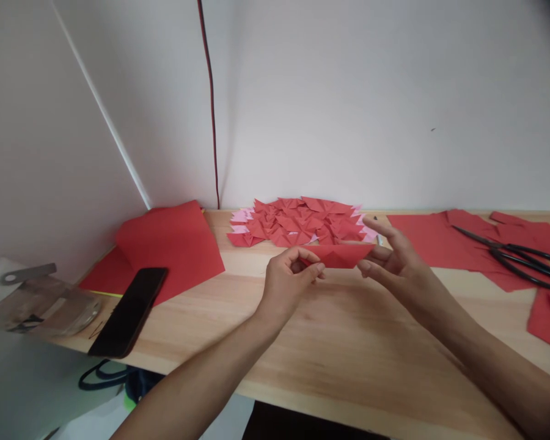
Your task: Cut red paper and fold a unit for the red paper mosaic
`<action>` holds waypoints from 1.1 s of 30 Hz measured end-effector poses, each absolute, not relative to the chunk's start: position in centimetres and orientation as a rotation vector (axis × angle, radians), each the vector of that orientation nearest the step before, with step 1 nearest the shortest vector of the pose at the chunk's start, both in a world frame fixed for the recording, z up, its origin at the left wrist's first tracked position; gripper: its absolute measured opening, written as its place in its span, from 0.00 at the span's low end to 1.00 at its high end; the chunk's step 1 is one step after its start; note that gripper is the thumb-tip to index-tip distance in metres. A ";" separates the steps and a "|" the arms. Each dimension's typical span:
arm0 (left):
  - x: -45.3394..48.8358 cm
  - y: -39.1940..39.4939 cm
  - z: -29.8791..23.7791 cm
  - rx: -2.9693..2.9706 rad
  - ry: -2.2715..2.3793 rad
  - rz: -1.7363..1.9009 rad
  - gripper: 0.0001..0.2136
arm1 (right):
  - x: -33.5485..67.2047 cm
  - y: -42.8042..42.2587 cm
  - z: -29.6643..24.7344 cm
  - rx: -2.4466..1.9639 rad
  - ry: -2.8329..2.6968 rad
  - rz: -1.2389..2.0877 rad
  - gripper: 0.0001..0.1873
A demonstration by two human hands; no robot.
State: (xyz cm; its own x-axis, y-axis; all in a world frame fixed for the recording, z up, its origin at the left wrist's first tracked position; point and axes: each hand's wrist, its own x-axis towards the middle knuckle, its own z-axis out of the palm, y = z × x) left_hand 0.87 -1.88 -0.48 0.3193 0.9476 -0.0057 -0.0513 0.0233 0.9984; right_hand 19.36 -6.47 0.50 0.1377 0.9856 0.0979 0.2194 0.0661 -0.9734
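Note:
A folded strip of red paper (341, 255) is held just above the table, in front of the pile of folded pieces. My left hand (289, 278) pinches its left end between thumb and fingers. At the other end is my right hand (396, 260), its index finger stretched out and its thumb apart from the other fingers. Those fingertips lie close to the paper's right corner; whether they touch it I cannot tell. Just behind, many folded red paper pieces (297, 221) lie heaped together, with pink folded pieces (242, 216) showing at the sides.
Black-handled scissors (527, 260) lie on red paper sheets (421, 238) at the right. Large red sheets (174, 250) and a black phone (131, 311) are at the left, near a clear plastic container (68, 308). A white wall (348, 104) rises behind the wooden table (348, 348).

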 end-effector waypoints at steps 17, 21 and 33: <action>0.7 -1.7 -1.1 1.512 1.031 0.850 0.02 | 19.5 -6.4 -1.6 -1.721 -1.594 0.715 0.10; -0.1 -1.6 -1.4 1.976 1.104 0.784 0.02 | 20.3 -5.9 -2.8 -1.617 -1.800 0.601 0.08; 0.1 -1.4 -2.7 2.383 1.056 0.607 0.04 | 20.7 -5.7 -3.1 -1.610 -2.032 0.433 0.09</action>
